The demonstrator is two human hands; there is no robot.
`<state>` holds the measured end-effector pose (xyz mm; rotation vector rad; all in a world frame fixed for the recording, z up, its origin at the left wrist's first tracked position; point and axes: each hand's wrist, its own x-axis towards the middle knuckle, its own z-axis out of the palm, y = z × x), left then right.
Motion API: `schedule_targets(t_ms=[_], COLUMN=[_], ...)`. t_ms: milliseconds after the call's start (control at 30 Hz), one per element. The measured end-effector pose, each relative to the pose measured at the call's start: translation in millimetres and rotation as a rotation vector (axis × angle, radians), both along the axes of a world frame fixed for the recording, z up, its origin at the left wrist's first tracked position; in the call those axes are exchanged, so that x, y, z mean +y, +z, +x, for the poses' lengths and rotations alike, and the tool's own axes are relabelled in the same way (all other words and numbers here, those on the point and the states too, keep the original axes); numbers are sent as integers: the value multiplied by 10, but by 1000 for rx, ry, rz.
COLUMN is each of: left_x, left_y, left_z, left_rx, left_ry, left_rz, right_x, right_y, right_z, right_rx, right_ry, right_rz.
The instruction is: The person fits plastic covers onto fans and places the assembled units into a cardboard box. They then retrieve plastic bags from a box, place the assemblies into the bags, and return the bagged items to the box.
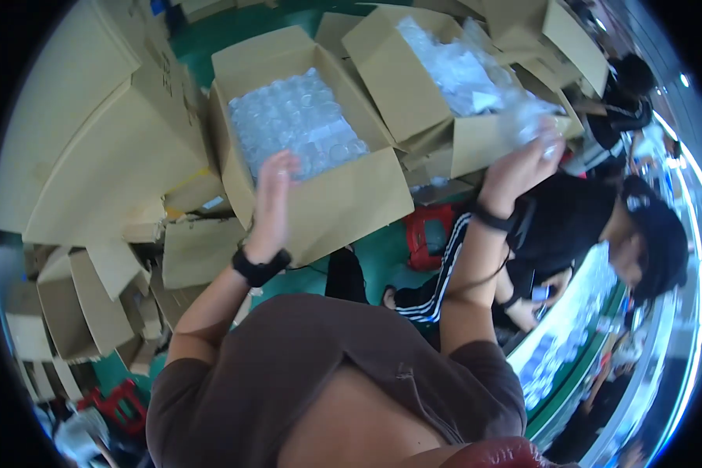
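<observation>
My left hand (270, 207) is raised at the near side of an open cardboard box (351, 204), its fingers stretched out and a little blurred, with nothing seen in it. Rows of clear plastic pieces (288, 113), round-topped, fill that box. Over the near right corner of a second open box (402, 86), my right hand (520, 170) is closed on a clear plastic piece (516, 125), smeared by motion. Crumpled clear plastic bags (452, 66) and loose clear pieces lie in this second box.
Large cardboard sheets (86, 148) stand on the left, with empty cartons (90, 308) below them. A red stool (430, 234) is under the boxes. A co-worker in a black cap (659, 234) sits close on my right by a conveyor (573, 327) carrying clear pieces.
</observation>
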<state>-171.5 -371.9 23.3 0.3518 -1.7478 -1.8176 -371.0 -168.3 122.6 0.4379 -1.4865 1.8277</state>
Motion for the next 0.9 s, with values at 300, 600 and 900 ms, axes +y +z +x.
schedule_targets(t_ms=[300, 600, 900], left_x=[37, 195, 237], left_y=[-600, -681, -839], left_z=[-10, -175, -166], left_rx=[-493, -554, -558], left_ry=[374, 543, 501], left_rz=[321, 460, 609], right_x=[-631, -2787, -2693], right_y=[-1697, -3531, -3739], right_z=[-3134, -1581, -1641], right_rx=[80, -17, -309], right_ry=[-569, 602, 806], right_rz=[1345, 1563, 1688])
